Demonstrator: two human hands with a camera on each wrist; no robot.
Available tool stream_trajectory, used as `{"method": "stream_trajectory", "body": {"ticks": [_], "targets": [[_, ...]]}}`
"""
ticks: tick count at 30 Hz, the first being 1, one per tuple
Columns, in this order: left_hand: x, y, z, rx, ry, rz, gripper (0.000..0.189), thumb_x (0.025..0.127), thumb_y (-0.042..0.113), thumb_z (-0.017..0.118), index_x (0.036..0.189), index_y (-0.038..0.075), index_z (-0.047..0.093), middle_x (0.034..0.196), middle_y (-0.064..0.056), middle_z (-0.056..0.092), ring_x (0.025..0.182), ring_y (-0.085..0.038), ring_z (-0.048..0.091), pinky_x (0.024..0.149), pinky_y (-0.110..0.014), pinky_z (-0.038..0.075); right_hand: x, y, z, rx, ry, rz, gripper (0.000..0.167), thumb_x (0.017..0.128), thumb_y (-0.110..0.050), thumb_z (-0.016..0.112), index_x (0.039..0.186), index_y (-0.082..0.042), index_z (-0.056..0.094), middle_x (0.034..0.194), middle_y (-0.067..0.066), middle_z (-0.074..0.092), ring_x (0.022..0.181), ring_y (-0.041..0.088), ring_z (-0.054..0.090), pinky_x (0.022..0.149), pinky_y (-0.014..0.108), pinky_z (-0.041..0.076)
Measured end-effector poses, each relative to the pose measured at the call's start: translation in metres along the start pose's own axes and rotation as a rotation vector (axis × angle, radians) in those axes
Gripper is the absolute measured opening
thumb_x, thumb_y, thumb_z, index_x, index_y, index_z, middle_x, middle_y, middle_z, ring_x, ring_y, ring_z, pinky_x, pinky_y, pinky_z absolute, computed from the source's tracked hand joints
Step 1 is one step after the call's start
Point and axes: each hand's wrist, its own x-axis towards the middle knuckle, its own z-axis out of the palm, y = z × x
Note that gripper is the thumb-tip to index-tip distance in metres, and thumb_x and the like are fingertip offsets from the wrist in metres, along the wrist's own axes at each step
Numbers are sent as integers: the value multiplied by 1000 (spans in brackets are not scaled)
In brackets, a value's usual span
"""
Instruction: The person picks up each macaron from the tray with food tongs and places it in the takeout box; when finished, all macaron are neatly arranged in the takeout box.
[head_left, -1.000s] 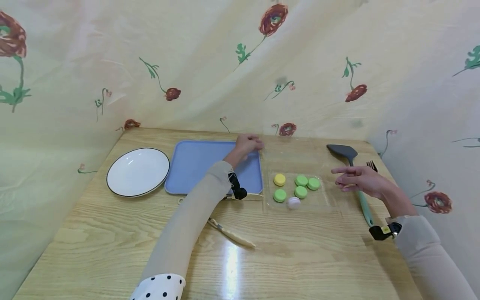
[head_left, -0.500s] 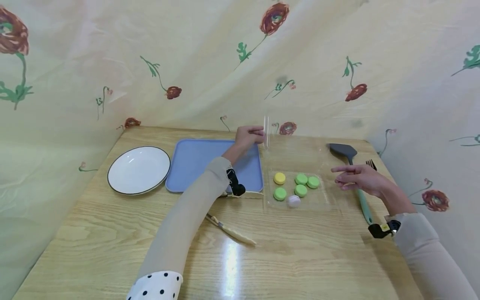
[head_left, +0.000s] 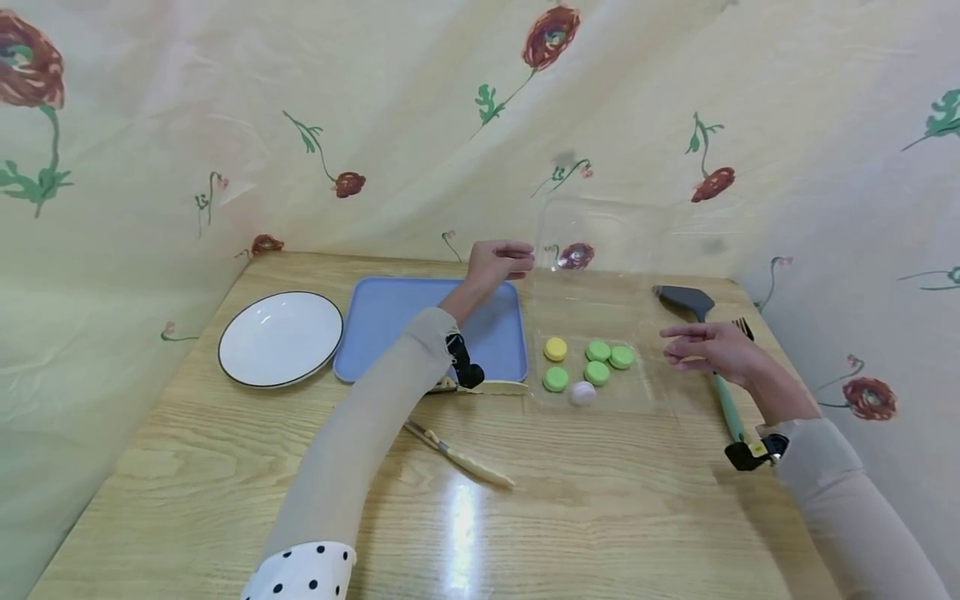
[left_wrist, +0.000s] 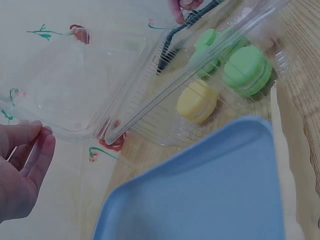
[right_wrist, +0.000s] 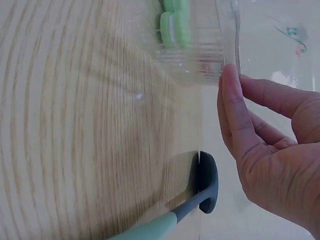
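Observation:
A clear plastic hinged box [head_left: 622,398] lies on the table, with one yellow macaron [head_left: 555,349], several green macarons [head_left: 597,372] and one pale lilac macaron [head_left: 582,393] in its base. Its see-through lid [head_left: 600,229] stands raised at the back. My left hand [head_left: 500,262] pinches the lid's left edge between thumb and fingers, as the left wrist view [left_wrist: 22,165] shows. On the other side, the fingertips and thumb of my right hand [head_left: 708,350] pinch the box's clear edge in the right wrist view [right_wrist: 272,135].
Left of the box lies a blue tray [head_left: 405,312], and further left a white dark-rimmed plate [head_left: 281,340]. A spatula [head_left: 729,408] with a green handle and a fork [head_left: 743,328] lie under and behind my right hand. A pale-handled utensil [head_left: 480,469] lies in front.
My left hand has risen a little, and the lid has swung up from lying low at the back. My right hand has stayed almost in place.

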Motion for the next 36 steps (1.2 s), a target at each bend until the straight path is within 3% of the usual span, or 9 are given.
{"method": "stream_trajectory", "body": {"ticks": [9, 13, 20, 24, 30, 33, 36], "targets": [[-10, 1, -10, -3, -74, -33, 23, 93, 6, 73, 115, -2, 73, 113, -20, 75, 83, -12, 72, 90, -36, 60, 2, 0, 5, 59, 15, 36, 52, 105, -13, 58, 147, 10, 40, 99, -10, 73, 95, 7, 72, 83, 23, 59], [-19, 5, -13, 39, -133, -53, 26, 96, 11, 71, 117, -2, 72, 115, -19, 74, 92, -16, 73, 96, -40, 57, 2, 1, 4, 53, 11, 45, 53, 105, -14, 58, 148, 9, 39, 100, -11, 73, 96, 7, 71, 84, 23, 59], [-38, 11, -18, 98, -213, -66, 31, 99, 16, 68, 121, -7, 70, 122, -22, 72, 117, -32, 69, 103, -43, 53, 4, 0, 1, 44, 0, 45, 48, 105, -14, 58, 146, 7, 43, 102, -11, 73, 98, 5, 71, 84, 23, 58], [-50, 11, -19, 194, -250, -68, 33, 99, 21, 68, 121, -4, 70, 126, -19, 71, 119, -32, 68, 106, -43, 51, 3, -3, 1, 69, 2, 43, 38, 105, -12, 58, 140, 1, 52, 101, -10, 74, 97, 6, 72, 84, 23, 59], [-67, 3, -22, 296, -260, 0, 29, 96, 19, 73, 117, -1, 74, 119, -16, 73, 106, -23, 70, 105, -46, 51, 0, -5, 4, 97, 14, 35, 16, 105, -15, 58, 114, -21, 70, 98, -8, 75, 93, 6, 72, 84, 25, 59], [-74, -4, -24, 298, -255, 40, 30, 93, 15, 76, 120, 0, 74, 121, -17, 73, 108, -24, 70, 102, -43, 53, -3, -5, 6, 71, 9, -7, 24, 106, -15, 55, 103, -32, 73, 98, -11, 75, 94, 6, 72, 83, 24, 59], [-82, -9, -24, 298, -240, 63, 35, 91, 10, 78, 124, -1, 71, 127, -18, 70, 117, -30, 67, 99, -36, 55, -6, -5, 5, 55, -1, -29, 28, 107, -16, 54, 105, -36, 73, 101, -14, 74, 97, 4, 72, 83, 22, 58]]}}
